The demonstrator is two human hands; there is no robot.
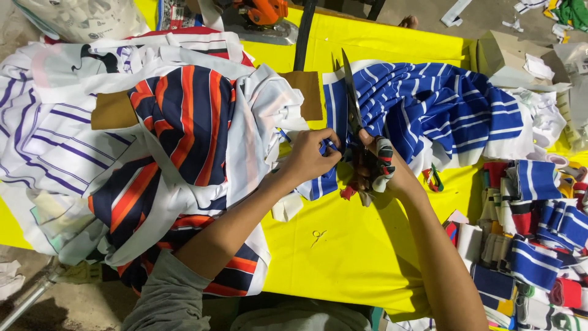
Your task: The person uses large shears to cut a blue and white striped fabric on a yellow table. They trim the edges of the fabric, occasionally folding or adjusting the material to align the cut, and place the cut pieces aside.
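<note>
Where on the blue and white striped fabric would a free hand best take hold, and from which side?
Probably the loose edge beside the scissors, where the left hand already pinches the blue and white striped fabric. Come from the left: the right hand and the upright blades block the other side, and the bulk lies bunched to the right on the yellow table.

Left arm: bare from wrist to elbow, with a grey sleeve [168,294] pushed up above the elbow.
Left hand [308,158]: bare, no glove.
Right arm: bare, no sleeve visible.
Right hand [383,168]: a finger wrapped in striped cloth strips of red, white and dark bands.
</note>
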